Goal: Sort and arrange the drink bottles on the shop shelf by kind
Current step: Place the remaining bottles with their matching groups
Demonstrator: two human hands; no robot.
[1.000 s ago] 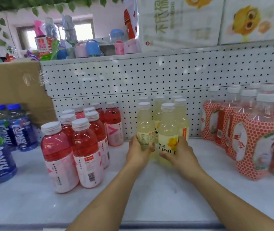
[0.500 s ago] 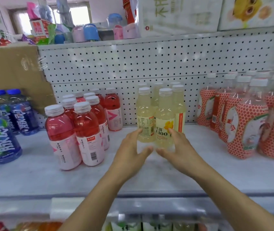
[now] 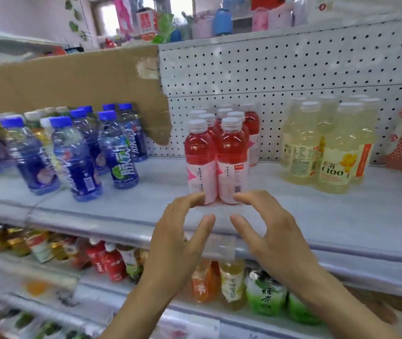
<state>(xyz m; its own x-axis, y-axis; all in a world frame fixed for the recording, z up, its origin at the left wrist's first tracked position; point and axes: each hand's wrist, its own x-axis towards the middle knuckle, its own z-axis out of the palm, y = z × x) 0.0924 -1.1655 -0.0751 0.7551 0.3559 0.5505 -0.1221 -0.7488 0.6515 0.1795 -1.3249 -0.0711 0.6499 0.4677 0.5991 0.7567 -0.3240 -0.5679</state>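
My L hand (image 3: pixel 178 231) & R hand (image 3: pixel 268 231) both loose, holding nothing, flanking the front red bottles (image 3: pixel 217 152), mid shelf (image 3: pixel 293 211) nr front edge. Uneven squeeze cd tip one fwd off the lip, or topple rows behind.

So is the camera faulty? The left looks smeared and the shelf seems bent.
Head view: the blue bottles at left are smeared, likely motion blur, while the red bottles at centre stay fairly sharp. Head view: the wide-angle lens bows the shelf. Head view: the window at top left is washed out by daylight; lighting is soft, with no hard shadows.
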